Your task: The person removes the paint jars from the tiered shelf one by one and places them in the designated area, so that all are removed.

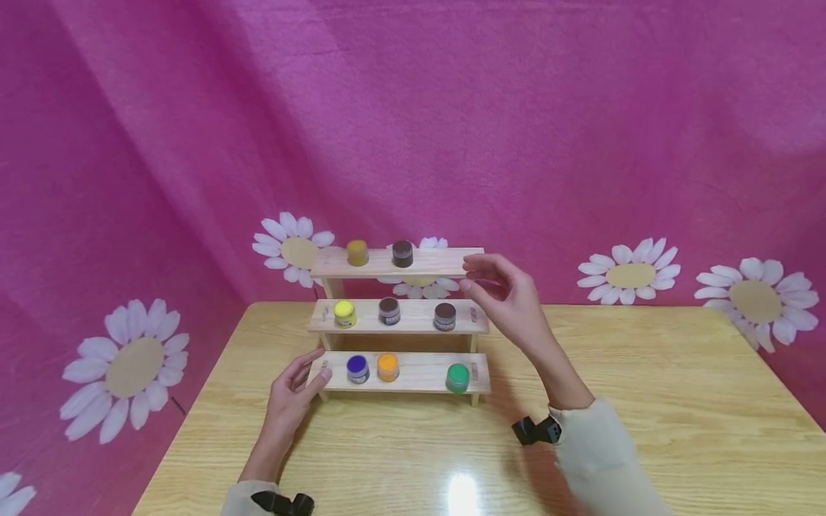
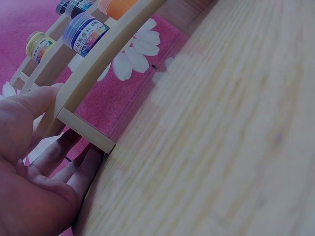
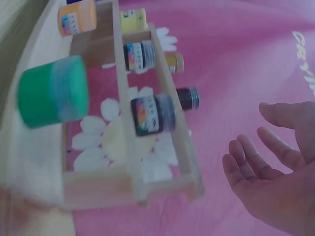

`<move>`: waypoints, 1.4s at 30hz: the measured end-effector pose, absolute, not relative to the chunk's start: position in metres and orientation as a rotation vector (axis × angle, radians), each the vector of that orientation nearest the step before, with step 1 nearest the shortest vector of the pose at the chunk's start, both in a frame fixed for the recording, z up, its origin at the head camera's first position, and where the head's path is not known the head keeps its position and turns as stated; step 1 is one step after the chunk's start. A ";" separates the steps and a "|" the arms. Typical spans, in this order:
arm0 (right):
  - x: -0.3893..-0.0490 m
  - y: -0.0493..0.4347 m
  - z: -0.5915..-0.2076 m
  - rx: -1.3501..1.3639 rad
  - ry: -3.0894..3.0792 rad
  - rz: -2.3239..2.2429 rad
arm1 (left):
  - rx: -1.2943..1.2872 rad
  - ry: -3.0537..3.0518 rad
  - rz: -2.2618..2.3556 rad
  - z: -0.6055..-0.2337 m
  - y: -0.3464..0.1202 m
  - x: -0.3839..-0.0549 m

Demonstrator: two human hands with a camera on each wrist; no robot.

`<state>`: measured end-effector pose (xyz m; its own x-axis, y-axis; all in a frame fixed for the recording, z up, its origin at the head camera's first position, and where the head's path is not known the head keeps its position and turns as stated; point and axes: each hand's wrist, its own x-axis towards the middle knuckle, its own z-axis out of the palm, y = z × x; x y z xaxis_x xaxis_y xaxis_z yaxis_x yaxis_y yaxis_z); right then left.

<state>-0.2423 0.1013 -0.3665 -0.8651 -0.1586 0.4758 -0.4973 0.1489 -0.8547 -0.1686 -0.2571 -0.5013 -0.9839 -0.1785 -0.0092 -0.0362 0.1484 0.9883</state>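
Pale wood forms the three-tier rack (image 1: 422,370), which stands on the table (image 1: 619,380) and bears eight paint jars, described from left to right. The left hand (image 1: 290,398) grips the left end of the lowest shelf, thumb on top and fingers reaching beneath. Next, at the left of their respective shelves, stand the yellow jar (image 1: 345,314) (middle), the ochre jar (image 1: 358,253) (top) and the purple jar (image 1: 358,369) (lowest). Further along come the orange jar (image 1: 388,368) (lowest), the dark grey jar (image 1: 389,311) (middle) and the upper brown jar (image 1: 403,254). Toward the right end are the middle brown jar (image 1: 445,317) and the green jar (image 1: 458,378) (lowest). The right hand (image 1: 510,297), fingers relaxed and holding nothing, hangs near the top shelf's right end. The shelving appears largely occupied, three jars on each lower tier; the top shelf carries two, its right portion bare. Whether anything remains cannot be determined.
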 end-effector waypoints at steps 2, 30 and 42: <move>-0.248 0.092 -0.360 0.670 -2.163 1.781 | 0.218 -2.291 -1.974 -0.501 -0.257 -0.169; -0.315 0.016 -0.347 0.678 -2.488 1.573 | 0.221 -2.241 -1.989 -0.506 -0.256 -0.174; -0.317 0.012 -0.348 0.555 -2.585 1.533 | 0.209 -2.261 -1.986 -0.503 -0.258 -0.171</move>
